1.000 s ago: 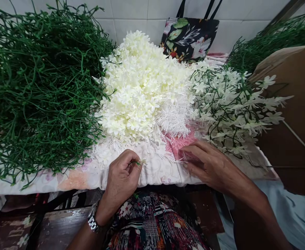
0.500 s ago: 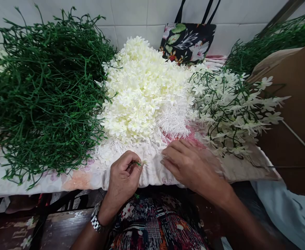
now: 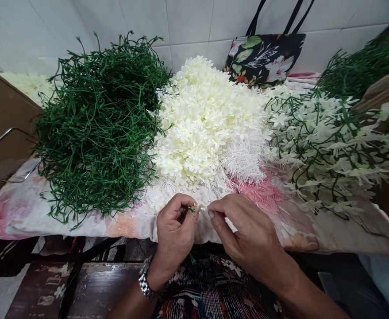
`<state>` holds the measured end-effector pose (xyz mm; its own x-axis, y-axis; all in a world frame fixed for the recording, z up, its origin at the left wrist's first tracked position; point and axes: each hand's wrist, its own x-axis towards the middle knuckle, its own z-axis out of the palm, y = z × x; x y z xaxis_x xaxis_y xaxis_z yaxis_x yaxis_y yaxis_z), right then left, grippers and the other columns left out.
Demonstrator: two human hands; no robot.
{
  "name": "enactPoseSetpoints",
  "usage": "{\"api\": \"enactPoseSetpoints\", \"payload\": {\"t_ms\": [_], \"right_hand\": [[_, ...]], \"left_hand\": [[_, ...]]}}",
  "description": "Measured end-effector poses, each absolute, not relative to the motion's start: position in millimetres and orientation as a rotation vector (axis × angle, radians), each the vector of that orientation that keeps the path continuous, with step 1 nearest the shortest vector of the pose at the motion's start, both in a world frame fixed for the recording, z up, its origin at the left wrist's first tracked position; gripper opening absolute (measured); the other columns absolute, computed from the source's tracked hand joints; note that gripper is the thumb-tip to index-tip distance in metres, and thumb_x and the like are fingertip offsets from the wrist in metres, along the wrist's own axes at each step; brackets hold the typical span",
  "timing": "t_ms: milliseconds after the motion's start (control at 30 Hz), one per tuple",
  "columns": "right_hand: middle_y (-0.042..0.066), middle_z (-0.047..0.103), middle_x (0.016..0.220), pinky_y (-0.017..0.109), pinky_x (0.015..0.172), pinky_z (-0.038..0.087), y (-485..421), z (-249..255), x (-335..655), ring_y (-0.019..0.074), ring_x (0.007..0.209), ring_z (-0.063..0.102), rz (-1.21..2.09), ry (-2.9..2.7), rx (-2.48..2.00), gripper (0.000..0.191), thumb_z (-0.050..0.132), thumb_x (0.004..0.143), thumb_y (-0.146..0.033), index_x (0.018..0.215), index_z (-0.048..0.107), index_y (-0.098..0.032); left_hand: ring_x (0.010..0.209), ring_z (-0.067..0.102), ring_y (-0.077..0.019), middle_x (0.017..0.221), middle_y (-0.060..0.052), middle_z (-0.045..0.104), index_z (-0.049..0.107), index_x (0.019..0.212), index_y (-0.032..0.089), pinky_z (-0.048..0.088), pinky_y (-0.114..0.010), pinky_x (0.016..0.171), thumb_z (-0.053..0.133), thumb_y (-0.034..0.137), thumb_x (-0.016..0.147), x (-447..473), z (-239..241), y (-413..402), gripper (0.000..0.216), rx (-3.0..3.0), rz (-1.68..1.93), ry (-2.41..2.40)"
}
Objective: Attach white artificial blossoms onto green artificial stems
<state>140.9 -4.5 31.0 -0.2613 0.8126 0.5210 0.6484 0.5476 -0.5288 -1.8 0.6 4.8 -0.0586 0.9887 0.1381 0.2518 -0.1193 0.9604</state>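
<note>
Above the cloth's front edge, my left hand is closed in a pinch around a green artificial flower stem. Part of the stem shows again below that hand. My right hand has thumb and forefinger pinched on a thin white piece at the stem's tip; its exact kind is too small to make out. The fingertips of both hands nearly meet. Just beyond them lie a heap of cream-white artificial flowers and a bunch of white thread-like stamens.
A large heap of green stems lies left on the floral cloth. Flowered stems are piled at right. A black floral bag leans against the tiled wall. A brown cardboard panel stands at far left.
My right hand has come from a blurred position apart to meet my left fingertips at the stem's tip. The camera has turned left, so the scene sits further right.
</note>
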Motion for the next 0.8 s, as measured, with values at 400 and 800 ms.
{"api": "enactPoseSetpoints", "payload": {"t_ms": [400, 800], "right_hand": [[0.004, 0.056, 0.063, 0.028, 0.058, 0.041, -9.0, 13.5, 137.0, 0.0138, 0.061, 0.05, 0.181, -1.929, -1.2, 0.014, 0.047, 0.083, -0.005, 0.075, 0.056, -0.013], [0.003, 0.055, 0.062, 0.026, 0.055, 0.039, -18.5, 8.6, 134.9, 0.0122, 0.058, 0.048, 0.242, -1.882, -1.22, 0.012, 0.048, 0.082, -0.005, 0.076, 0.053, -0.014]], "left_hand": [[0.065, 0.056, -0.0106, 0.069, 0.001, 0.058, 0.054, 0.077, 0.017, 0.045, -0.02, 0.06, 0.047, 0.002, 0.079, -1.7, 3.1, -7.0, 0.017, 1.949, 1.353, 1.278], [0.072, 0.06, -0.0117, 0.078, -0.004, 0.062, 0.056, 0.087, 0.016, 0.05, -0.02, 0.064, 0.043, -0.004, 0.074, -6.7, -3.5, -13.0, 0.027, 2.177, 1.401, 1.161]]}}
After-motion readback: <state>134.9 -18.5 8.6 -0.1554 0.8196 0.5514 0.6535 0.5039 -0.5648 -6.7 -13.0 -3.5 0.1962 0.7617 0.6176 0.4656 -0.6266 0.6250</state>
